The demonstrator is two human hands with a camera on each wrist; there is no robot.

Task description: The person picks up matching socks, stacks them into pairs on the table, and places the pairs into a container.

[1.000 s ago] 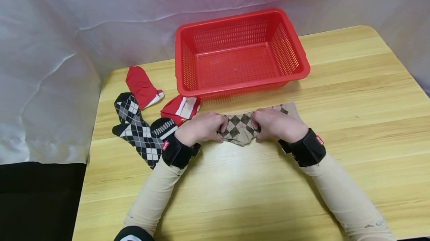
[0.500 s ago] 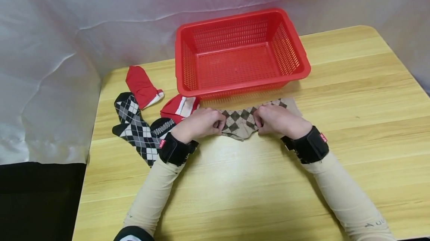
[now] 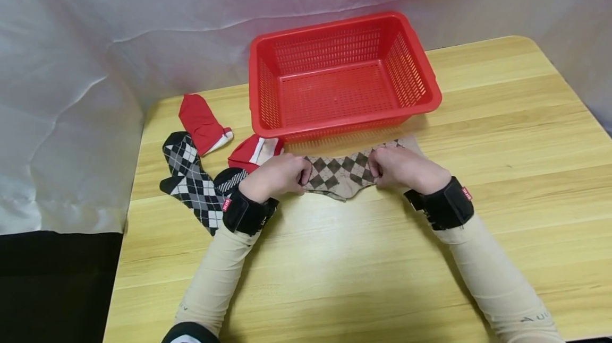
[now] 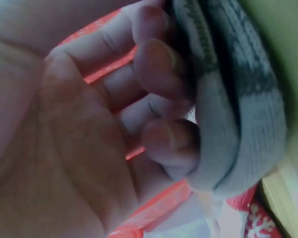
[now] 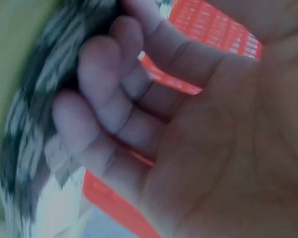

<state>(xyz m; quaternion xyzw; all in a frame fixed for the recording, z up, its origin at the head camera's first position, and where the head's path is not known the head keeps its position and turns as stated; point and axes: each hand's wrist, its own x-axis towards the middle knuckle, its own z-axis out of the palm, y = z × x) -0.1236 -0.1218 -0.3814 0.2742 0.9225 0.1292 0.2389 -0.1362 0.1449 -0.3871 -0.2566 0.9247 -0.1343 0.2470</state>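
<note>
Apparently light and limp, to judge by the thin knit and dipping lower edge of the beige argyle sock [image 3: 337, 171]. Lying lengthwise just in front of the red basket [image 3: 344, 123], roughly along its near wall. Pinched at two spots, with fingers bent and cloth caught in both: before the basket's left front corner by the left hand [image 3: 279, 173], before the right part of its near wall by the right hand [image 3: 401, 169]. Sagging a little between the two, so probably stretchy, easy to crease and hardly fragile; more apt to twist or shift out of line than to slip away. Showing two layers at the grasped edge in the left wrist view; cannot tell whether folded over or paired. Best taken, therefore, through both layers at once, close to the edge, under light, even tension. Left loose past the right hand, at the plain cuff [image 3: 411, 144], near the basket's right front corner. Note also a red sock [image 3: 244, 153] by the basket's left front corner, with black-and-grey argyle socks [image 3: 197, 190] farther left of it.
</note>
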